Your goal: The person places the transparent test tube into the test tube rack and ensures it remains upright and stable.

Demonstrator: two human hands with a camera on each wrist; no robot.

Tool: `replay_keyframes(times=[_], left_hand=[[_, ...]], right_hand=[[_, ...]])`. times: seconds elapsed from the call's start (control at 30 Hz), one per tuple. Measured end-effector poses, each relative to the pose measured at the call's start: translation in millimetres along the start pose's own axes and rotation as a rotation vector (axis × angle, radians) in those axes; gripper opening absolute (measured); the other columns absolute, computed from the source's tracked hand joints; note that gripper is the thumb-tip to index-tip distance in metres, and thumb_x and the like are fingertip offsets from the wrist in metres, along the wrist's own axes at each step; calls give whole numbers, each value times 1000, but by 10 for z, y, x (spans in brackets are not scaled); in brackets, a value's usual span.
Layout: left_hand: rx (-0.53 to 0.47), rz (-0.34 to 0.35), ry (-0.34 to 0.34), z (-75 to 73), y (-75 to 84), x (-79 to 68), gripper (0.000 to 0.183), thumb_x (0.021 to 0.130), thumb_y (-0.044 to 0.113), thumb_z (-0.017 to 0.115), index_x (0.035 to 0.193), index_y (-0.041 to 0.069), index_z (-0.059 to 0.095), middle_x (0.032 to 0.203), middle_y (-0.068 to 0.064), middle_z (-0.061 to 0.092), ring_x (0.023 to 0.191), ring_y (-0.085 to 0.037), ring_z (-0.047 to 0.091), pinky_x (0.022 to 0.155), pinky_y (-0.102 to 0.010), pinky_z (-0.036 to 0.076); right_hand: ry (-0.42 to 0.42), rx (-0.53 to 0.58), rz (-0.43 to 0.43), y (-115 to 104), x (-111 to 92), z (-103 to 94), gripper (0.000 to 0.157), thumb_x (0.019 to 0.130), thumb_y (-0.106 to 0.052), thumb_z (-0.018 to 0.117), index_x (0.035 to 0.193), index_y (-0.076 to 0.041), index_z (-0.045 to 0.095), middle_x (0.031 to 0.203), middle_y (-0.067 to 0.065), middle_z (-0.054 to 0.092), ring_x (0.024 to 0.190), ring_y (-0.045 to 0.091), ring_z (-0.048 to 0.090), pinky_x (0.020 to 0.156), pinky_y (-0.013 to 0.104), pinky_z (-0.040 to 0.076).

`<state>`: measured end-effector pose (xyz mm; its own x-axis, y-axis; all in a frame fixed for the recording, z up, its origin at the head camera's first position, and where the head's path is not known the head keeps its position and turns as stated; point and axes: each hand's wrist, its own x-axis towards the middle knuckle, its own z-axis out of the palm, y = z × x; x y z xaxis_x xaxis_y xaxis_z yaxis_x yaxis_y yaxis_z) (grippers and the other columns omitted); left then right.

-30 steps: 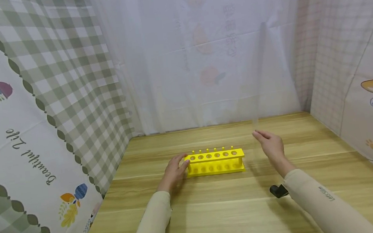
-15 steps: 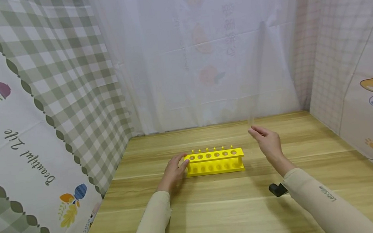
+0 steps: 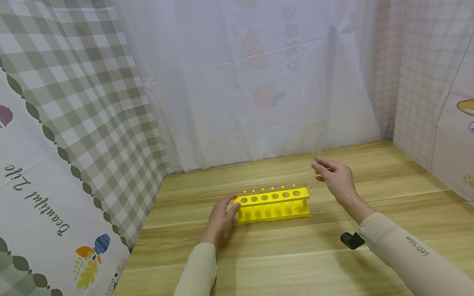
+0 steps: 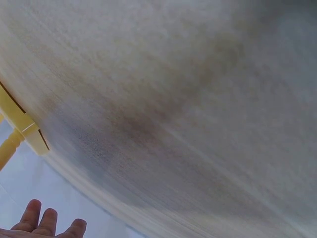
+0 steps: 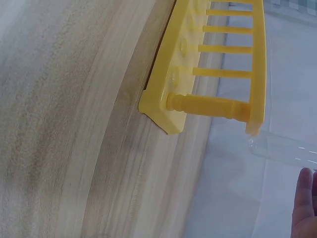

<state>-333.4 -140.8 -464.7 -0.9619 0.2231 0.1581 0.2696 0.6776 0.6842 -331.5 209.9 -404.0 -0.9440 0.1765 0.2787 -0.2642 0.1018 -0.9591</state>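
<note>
A yellow test tube rack [image 3: 273,206], with a row of round holes and short pegs behind them, stands upright on the table. My left hand [image 3: 222,218] grips its left end, thumb in front; in the left wrist view, several fingers [image 4: 47,224] show below a corner of the rack [image 4: 22,124]. To the right, my right hand [image 3: 338,181] pinches a clear test tube [image 5: 282,148] above the table. The tube slants slightly, and its rounded lower end is close to the rack's right end; whether they touch I cannot tell. It is nearly invisible in the head view.
A black angular object [image 3: 350,240] lies or hangs beneath the right forearm, partly covered by the sleeve. The wood-grain table [image 3: 275,273] ends at a white curtain [image 3: 216,112] behind. Patterned cloths stand on the left [image 3: 85,86] and right [image 3: 442,99].
My right hand has moved left, toward the rack, and slightly up with the test tube, which now leans more. My left hand and the rack have stayed in place.
</note>
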Motion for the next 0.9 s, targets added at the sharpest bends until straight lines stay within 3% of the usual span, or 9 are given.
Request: replay_keyframes(times=[0.2,0.4,0.6,0.9], left_hand=[[-41,16,-1,-10,14,-20,47,106,37,48,144,9,50,150,-17,43,139,-40,36,112,-59,29],[-44,17,0,-14,23,-11,47,106,36,48,144,8,50,150,-17,43,140,-39,35,113,-57,28],[-31,22,3,-17,18,-6,47,106,35,48,144,8,50,150,-17,43,140,-39,35,113,-57,27],[-24,13,4,-8,8,-5,46,106,35,48,143,10,51,150,-17,43,139,-38,36,113,-57,28]], right_hand=[[-15,9,-33,-22,-18,8,56,96,-31,67,136,5,56,104,-14,66,92,1,64,80,23,55],[-6,-5,-60,-120,-13,30,52,96,-31,67,135,3,58,115,-3,68,92,1,65,81,25,55],[-10,4,-74,-147,14,76,53,96,-30,67,134,5,58,114,-5,66,90,1,65,78,22,55],[-41,0,-75,-191,-25,190,49,96,-26,67,133,5,59,133,24,58,90,-1,64,78,22,56]])
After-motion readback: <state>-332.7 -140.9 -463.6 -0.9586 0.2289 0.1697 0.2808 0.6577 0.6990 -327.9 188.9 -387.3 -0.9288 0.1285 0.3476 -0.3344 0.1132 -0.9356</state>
